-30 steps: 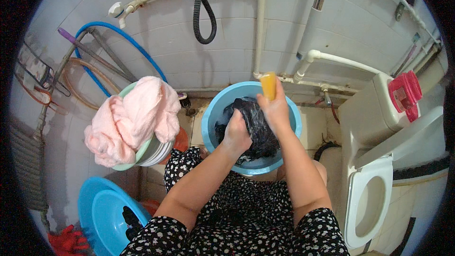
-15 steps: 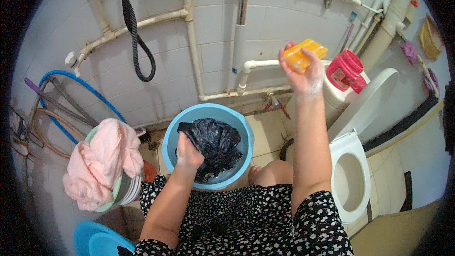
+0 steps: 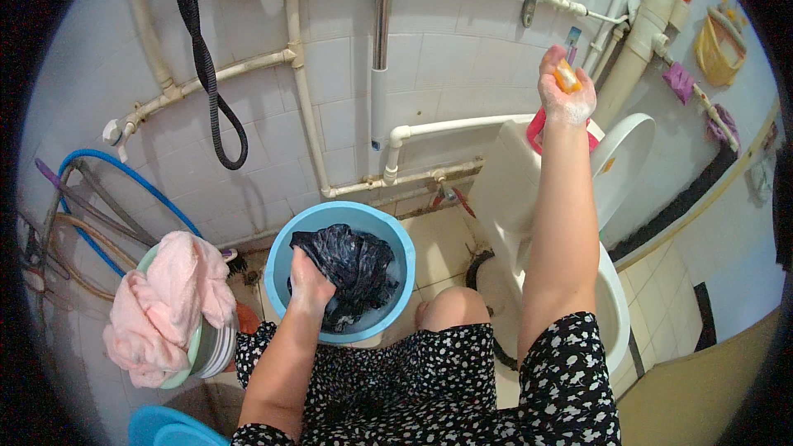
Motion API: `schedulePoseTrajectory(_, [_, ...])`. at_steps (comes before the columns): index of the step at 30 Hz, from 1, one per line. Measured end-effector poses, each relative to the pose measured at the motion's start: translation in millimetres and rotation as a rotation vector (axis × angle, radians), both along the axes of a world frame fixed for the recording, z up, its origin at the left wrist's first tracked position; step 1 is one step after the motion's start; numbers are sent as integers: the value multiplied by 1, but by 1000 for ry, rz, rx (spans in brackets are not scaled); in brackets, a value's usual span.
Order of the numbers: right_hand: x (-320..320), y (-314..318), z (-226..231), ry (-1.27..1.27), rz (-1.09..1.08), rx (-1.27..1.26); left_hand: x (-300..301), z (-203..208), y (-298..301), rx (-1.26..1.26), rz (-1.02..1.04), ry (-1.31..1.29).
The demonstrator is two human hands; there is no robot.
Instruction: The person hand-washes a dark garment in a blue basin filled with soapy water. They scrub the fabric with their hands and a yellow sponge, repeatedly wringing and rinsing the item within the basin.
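Observation:
A light blue basin [image 3: 339,210] stands on the floor in front of me, with a dark, wet cloth [image 3: 357,271] bunched up in cloudy water. At the basin's left side, my left hand [image 3: 311,282] is closed on an edge of that cloth, lifting part of it. My right arm reaches far out to the right. Up there my right hand [image 3: 570,104], wet with suds, grips a yellow-orange bar of soap [image 3: 567,76], and the palm and fingers hide most of the bar. Behind that wrist shows part of a red plastic container [image 3: 537,134].
The toilet tank [image 3: 505,186], raised lid [image 3: 625,167] and bowl [image 3: 613,314] stand at right. A pink towel [image 3: 172,306] drapes over a pale green tub [image 3: 177,378] at left, beside another blue basin [image 3: 169,428]. Pipes [image 3: 299,116] and a black hanging loop [image 3: 206,74] line the wall.
My right hand has moved farther out and right with the soap, turning so less of the bar shows. The view has shifted rightward. My left hand keeps hold of the cloth.

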State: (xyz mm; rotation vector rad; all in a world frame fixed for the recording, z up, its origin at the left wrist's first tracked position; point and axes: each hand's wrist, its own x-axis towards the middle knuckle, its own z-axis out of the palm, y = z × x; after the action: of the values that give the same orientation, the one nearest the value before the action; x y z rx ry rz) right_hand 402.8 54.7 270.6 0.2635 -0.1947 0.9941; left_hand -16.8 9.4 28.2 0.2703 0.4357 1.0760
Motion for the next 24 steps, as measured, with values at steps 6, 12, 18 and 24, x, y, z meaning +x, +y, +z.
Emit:
schedulePoseTrajectory(6, [3,6,-3,181,-108,47,3,5,-1,-4,9,23])
schedulePoseTrajectory(12, [9,5,-5,272,-247,52,-3,-11,7,16,4,-6])
schedulePoseTrajectory(18, [17,8,-11,243,-263,-16,-7,-6,4,38,-1,-48])
schedulePoseTrajectory(24, [42,14,-11,228,-202,17,-4,13,-2,-43,56,-22])
